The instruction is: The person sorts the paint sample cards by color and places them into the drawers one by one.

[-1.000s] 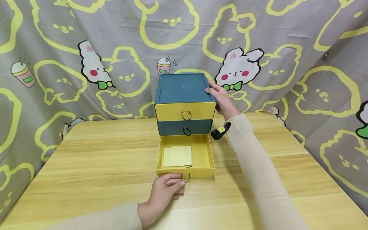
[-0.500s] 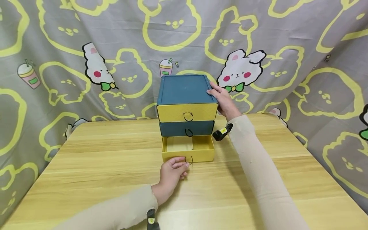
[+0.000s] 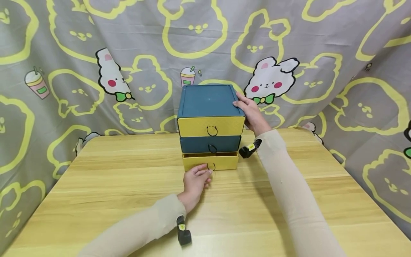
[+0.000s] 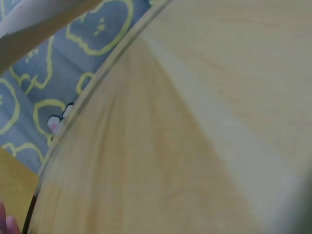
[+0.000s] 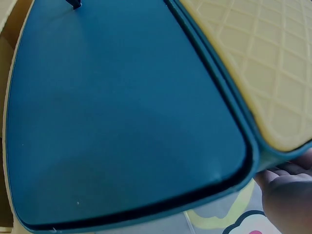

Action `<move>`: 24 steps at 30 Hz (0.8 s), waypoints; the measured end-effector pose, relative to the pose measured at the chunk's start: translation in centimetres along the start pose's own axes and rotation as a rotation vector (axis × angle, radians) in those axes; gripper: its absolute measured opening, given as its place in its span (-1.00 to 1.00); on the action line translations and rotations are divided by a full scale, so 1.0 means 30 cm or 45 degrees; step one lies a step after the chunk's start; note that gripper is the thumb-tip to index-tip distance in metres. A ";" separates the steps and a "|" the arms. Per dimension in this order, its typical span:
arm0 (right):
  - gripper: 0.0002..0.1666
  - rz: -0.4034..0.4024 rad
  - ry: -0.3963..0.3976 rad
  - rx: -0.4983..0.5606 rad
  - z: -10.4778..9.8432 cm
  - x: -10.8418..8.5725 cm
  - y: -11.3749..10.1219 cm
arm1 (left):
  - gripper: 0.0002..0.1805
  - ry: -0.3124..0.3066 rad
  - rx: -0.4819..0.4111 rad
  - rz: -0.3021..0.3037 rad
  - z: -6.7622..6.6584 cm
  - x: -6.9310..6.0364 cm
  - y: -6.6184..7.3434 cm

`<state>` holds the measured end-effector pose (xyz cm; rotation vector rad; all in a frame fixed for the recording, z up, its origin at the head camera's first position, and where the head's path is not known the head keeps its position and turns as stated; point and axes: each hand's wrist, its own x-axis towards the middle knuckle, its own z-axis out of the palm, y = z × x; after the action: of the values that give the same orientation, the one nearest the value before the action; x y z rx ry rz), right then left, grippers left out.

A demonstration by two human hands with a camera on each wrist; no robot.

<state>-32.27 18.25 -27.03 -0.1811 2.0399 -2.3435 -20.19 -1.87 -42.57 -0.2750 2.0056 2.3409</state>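
Observation:
A small drawer cabinet has a blue top, a yellow upper drawer, a blue middle drawer and a yellow bottom drawer. The bottom drawer juts out slightly, leaving a narrow dark gap above its front. My left hand is at that front, thumb and fingers pinching its black loop handle. My right hand rests against the cabinet's upper right side, its fingertips on the top edge. Close up in the right wrist view, the right hand lies beside the blue casing.
The cabinet stands near the back of a wooden table. Behind it hangs a grey curtain with yellow cartoon outlines. Black wrist cameras are strapped at the left sleeve and right sleeve.
My left hand has pushed the bottom drawer back from well extended to nearly closed. The pale square pieces inside have gone out of sight. My right hand stays at the cabinet's side.

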 end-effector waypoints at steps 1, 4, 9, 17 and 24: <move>-0.23 0.005 -0.001 -0.001 0.000 0.000 0.001 | -0.67 0.004 -0.003 0.003 0.001 0.003 0.002; -0.23 0.016 -0.003 -0.005 0.002 -0.003 0.003 | -0.67 0.014 -0.001 0.018 0.003 0.011 0.003; -0.24 0.006 0.000 0.001 0.004 -0.005 0.006 | -0.67 0.007 0.019 0.034 0.004 0.030 -0.002; -0.23 0.000 -0.013 -0.003 0.004 0.005 0.009 | -0.62 -0.054 0.026 0.000 -0.006 0.038 0.016; -0.25 0.019 -0.024 -0.044 -0.007 -0.001 0.021 | -0.57 -0.132 0.107 -0.007 -0.062 0.009 0.039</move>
<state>-32.30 18.37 -27.67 -0.1870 2.0667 -2.2900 -20.43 -3.92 -41.75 -0.1522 2.0446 2.2119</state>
